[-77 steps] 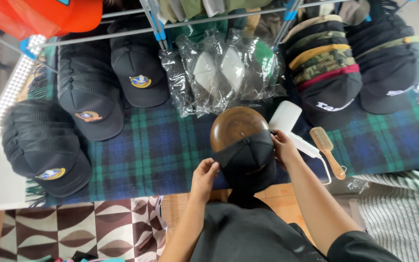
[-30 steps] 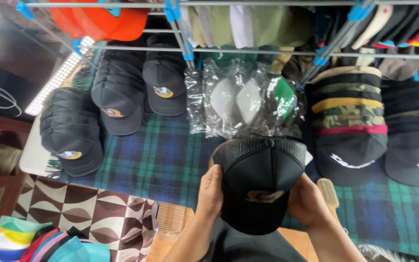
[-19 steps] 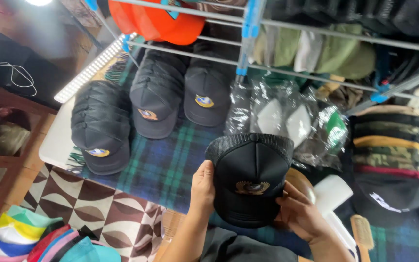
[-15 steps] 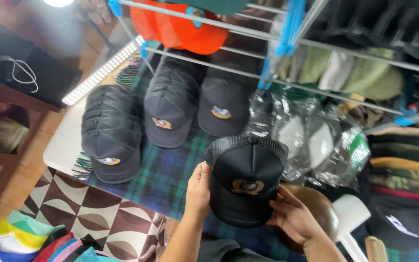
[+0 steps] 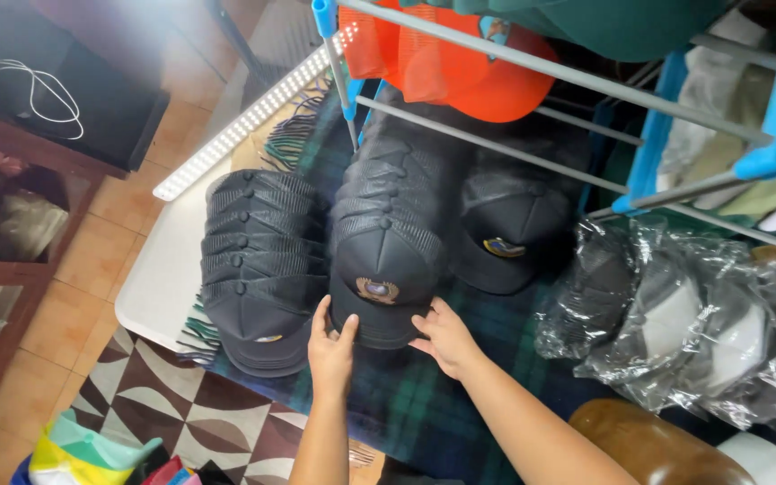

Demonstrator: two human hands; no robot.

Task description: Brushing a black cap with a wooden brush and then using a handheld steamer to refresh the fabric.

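A: Where was the cap [image 5: 386,286]?

B: At the front of the middle stack [image 5: 403,193], on the plaid cloth [image 5: 424,404]. Its badge faced up and its brim pointed toward the person.

A: And the hands?

B: Both were at the brim. The left hand [image 5: 331,346] had fingers curled over the brim's left edge, thumb up, lightly pinching it. The right hand [image 5: 446,337] lay with fingers spread and loose, fingertips touching the brim's right corner; it pressed rather than gripped.

A: What stood beside it?

B: A left stack [image 5: 262,260] of dark caps, just beside and nearly touching. A single cap [image 5: 511,242] with a badge sat to the right, and bagged caps [image 5: 675,332] lay further right. Orange caps [image 5: 460,63] hung from the rack [image 5: 550,76] overhead.

A: What could have gone wrong?

B: I judged the stack the main risk. It leaned back in a long overlapping row, so a push on the front cap could have slid the row out of line or bumped the left stack. That left stack sat close to the table edge [image 5: 150,310], so a nudge might have tipped caps toward the floor. A one-sided tug by the left hand could also have twisted the cap crooked.
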